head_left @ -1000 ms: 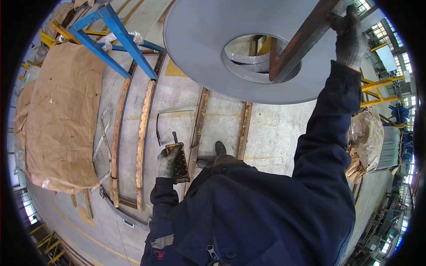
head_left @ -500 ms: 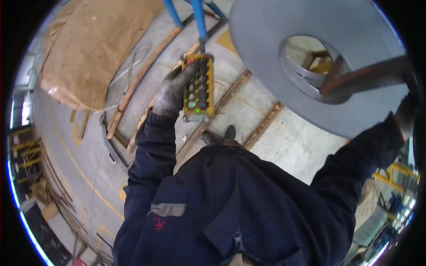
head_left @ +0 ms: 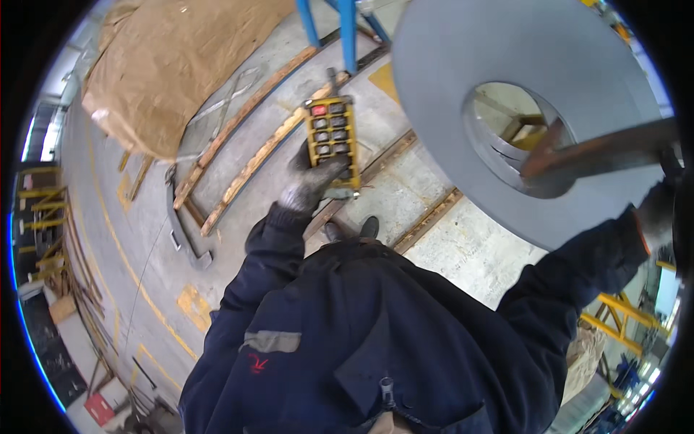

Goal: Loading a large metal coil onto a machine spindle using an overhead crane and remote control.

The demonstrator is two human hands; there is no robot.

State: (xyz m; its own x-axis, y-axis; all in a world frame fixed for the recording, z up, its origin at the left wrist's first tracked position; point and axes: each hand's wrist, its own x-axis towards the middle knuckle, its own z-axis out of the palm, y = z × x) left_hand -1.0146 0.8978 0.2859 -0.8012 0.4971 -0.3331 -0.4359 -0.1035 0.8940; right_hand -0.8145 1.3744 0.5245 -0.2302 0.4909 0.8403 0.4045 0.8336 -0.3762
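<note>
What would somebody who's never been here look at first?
Probably the big grey coil at the upper right, with a rusty beam reaching into its middle. Next might come the yellow remote in the gloved left hand, near the centre, with a red button near its top. A brown bundle sits at the upper left.

The person's left hand (head_left: 311, 177), in a grey glove, wraps the lower end of the controller (head_left: 330, 130), dark fingers lying across its face, the elbow bent. The right arm (head_left: 571, 267) stretches well out to the right of the controller; its gloved right hand (head_left: 656, 206) is too dark for me to read the grip. The 2 feet (head_left: 369, 227) stand close together, nearer the body than the controller.
</note>
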